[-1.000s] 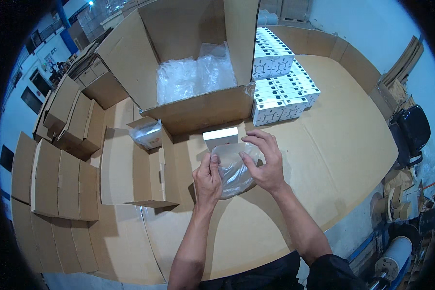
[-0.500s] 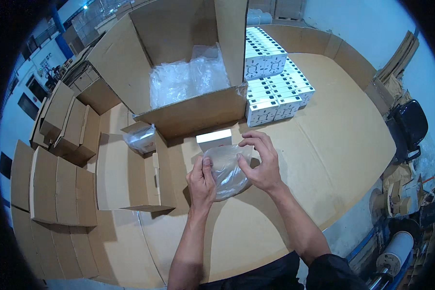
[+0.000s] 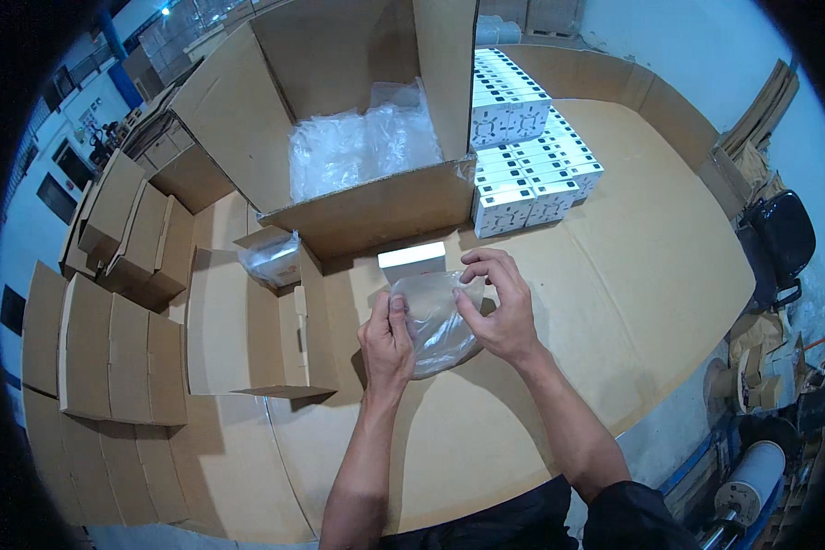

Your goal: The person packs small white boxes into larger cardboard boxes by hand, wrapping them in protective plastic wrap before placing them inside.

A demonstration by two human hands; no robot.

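A clear plastic bag hangs between my two hands above the table. My left hand pinches its left edge, the thumb lying on the front. At the bag's upper right edge, the curled fingers and thumb of my right hand grip the film. Just beyond the bag, a small white box stands on the cardboard-covered table, its lower part hidden behind the film. An open brown carton sits left of my hands, with a plastic-wrapped item in its far end.
A big open carton holding a heap of clear plastic bags stands ahead. Stacked white printed boxes are to its right. Several brown cartons line the left side. A black chair is beyond the table's right edge.
The whole view has shifted slightly. Both hands stay on the plastic bag in nearly the same pose.
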